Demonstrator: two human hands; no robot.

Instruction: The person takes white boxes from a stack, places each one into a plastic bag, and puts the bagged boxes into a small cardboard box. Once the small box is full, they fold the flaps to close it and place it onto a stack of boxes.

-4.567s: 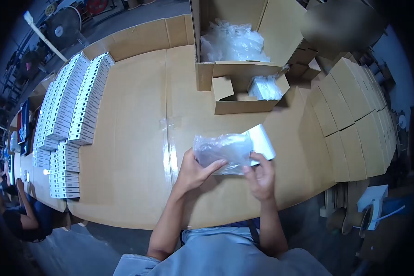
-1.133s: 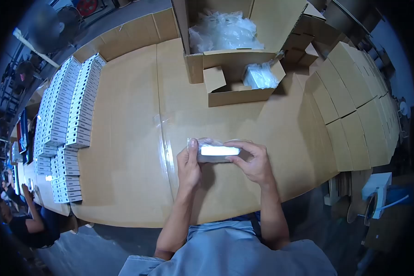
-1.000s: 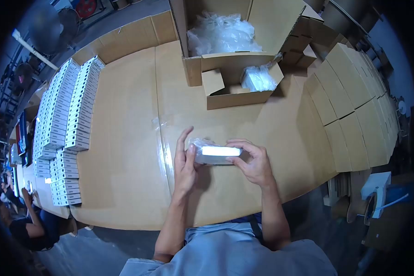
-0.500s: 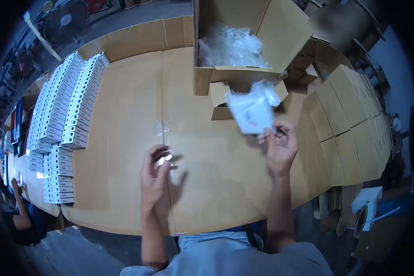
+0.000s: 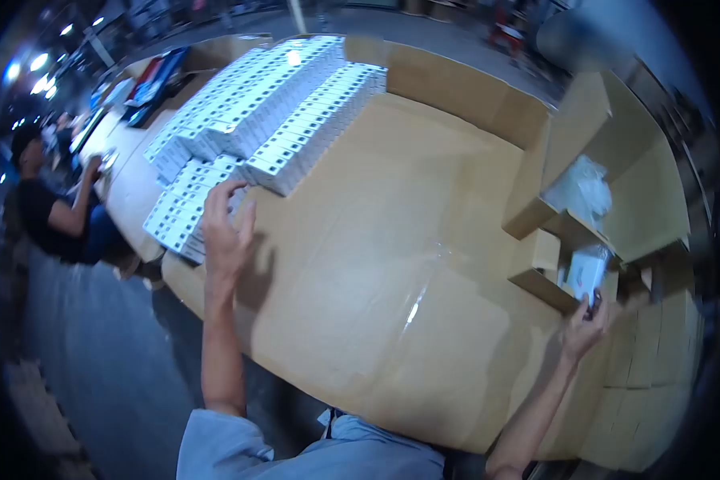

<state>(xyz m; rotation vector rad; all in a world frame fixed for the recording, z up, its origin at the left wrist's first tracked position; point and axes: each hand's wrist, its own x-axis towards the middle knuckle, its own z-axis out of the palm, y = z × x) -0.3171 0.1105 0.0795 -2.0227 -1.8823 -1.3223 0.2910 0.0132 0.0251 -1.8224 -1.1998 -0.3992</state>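
My right hand (image 5: 586, 326) grips the lower edge of a white packet (image 5: 586, 270) in clear plastic, at a small open cardboard box (image 5: 534, 286) on the right of the table. Over on the left, my left hand (image 5: 228, 228) is open with its fingers curved, its fingertips at the near end of the rows of small white boxes (image 5: 296, 108). These boxes stand packed tightly in long rows, with a shorter block (image 5: 188, 206) of them beside my left hand.
A large open carton (image 5: 568, 132) with clear plastic bags (image 5: 586, 192) stands behind the small box. Cardboard (image 5: 392, 240) covers the table, with a raised cardboard edge (image 5: 456, 84) at the back. A person (image 5: 60, 192) sits at the far left beside another table.
The view has swung left. My left hand has moved over to the white boxes, and my right hand has brought the packet to the small cardboard box.
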